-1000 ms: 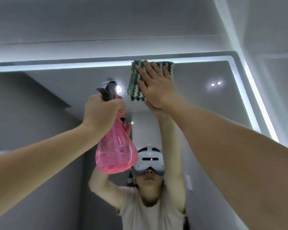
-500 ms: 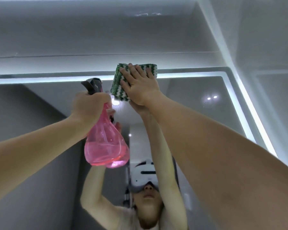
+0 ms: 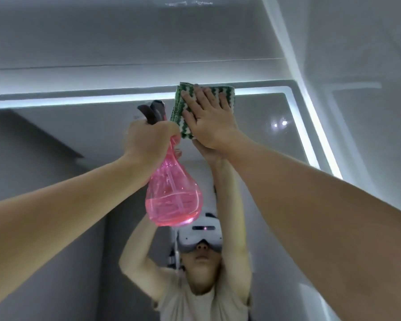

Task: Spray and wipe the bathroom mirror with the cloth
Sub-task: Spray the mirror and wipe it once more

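The cloth [image 3: 205,107] is a folded green-and-white zigzag knit, pressed flat against the mirror [image 3: 264,140] right up at its top edge, partly over the lit strip [image 3: 79,100] that runs round the glass. The right hand [image 3: 210,122] lies on top of it with fingers straight and spread, palm down on the fabric — pressing, not gripping. Cloth edges stick out above the fingertips and to the left of the hand, and its longer side runs up and down the glass.

The spray bottle [image 3: 174,193] is see-through pink with pink liquid pooled in the fat bottom and a dip tube visible inside. It hangs just left of and below the right hand, neck up, round base down, so its long axis is nearly vertical with a slight tilt. The left hand [image 3: 148,144] is wrapped around the neck, fingers curled tight. The dark trigger head [image 3: 152,111] pokes out above that fist, almost touching the cloth's left edge.

In the mirror below both hands you can see the person's reflection — raised arms, a white headset [image 3: 200,232], a light shirt. Grey wall [image 3: 148,42] above the mirror.
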The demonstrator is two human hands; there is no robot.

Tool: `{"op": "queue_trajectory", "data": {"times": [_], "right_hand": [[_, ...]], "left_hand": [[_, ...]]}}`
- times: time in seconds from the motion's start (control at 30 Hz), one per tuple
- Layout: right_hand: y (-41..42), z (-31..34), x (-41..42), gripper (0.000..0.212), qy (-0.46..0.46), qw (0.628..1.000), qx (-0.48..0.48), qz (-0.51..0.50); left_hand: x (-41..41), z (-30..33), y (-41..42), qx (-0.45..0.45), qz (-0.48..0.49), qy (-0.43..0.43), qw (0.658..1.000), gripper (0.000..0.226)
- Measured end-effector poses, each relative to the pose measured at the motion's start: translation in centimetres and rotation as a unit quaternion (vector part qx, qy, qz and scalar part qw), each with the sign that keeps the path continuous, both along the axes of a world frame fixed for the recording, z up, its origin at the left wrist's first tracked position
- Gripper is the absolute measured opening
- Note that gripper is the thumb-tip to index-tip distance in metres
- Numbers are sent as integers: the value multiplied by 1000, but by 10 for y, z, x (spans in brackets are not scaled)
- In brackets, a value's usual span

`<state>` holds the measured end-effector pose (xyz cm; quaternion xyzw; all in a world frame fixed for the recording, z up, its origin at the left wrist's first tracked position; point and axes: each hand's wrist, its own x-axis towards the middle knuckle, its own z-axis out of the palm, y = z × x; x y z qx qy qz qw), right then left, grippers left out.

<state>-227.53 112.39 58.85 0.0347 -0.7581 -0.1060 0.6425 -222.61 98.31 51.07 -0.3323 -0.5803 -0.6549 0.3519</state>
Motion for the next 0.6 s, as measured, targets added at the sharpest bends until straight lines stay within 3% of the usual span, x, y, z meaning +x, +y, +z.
{"op": "queue_trajectory", "data": {"times": [0.03,0.13,0.23,0.4,0.5,0.6], "right_hand": [[1,-10,1,52,-3,1000,3,-3],[8,-45,4,52,-18,1000,11,-12],[16,-96,9,52,-22,999,19,-12],[39,-200,10,53,-18,999,24,-23],[49,-268,9,55,-1,999,32,-15],[60,-348,10,53,4,999,50,-4]], "left_hand": [[1,-7,-2,-4,-5,-6,1000,32],[4,-36,-9,-5,2,-32,999,12],[14,-70,-12,-15,-5,-66,998,9],[23,-143,-7,-65,8,-75,995,18],[25,-193,-1,-53,33,-51,997,17],[26,-253,8,-116,75,-4,990,34]]}}
